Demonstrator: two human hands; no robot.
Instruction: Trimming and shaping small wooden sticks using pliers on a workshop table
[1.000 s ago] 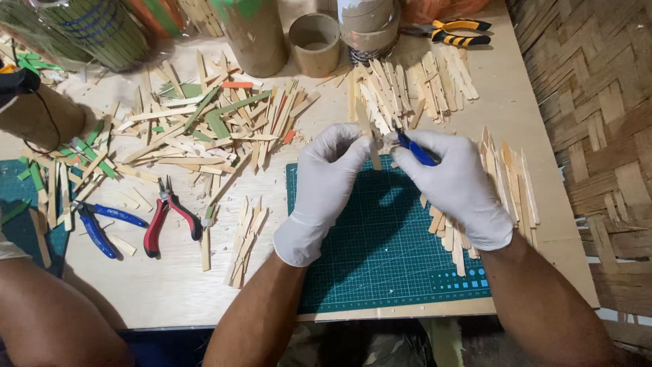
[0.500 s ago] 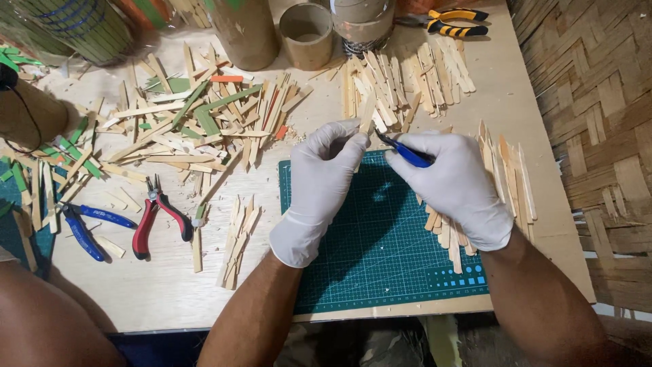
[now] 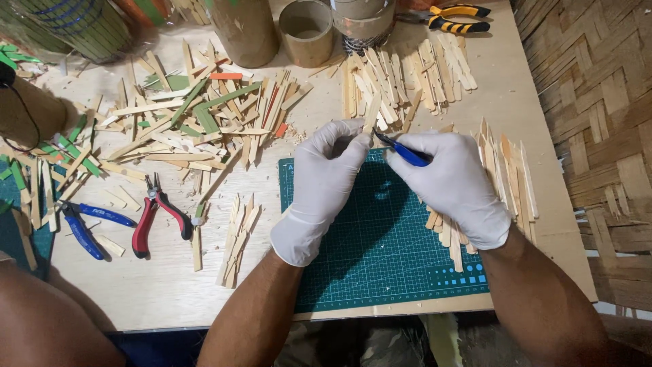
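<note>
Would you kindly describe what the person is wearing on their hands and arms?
The left hand and the right hand each wear a thin white disposable glove, slightly wrinkled, ending at the wrist. Both forearms are bare: no sleeves, watch or markings show.

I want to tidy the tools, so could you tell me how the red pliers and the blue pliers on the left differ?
The red pliers have red handles; the blue pliers have blue ones. The red pliers lie nearer the green mat, the blue pliers nearer the table's left edge. The red pliers' handles splay wide toward the person; the blue pliers' handles spread less. Both lie untouched on the table among wooden sticks, away from both gloved hands.
</note>
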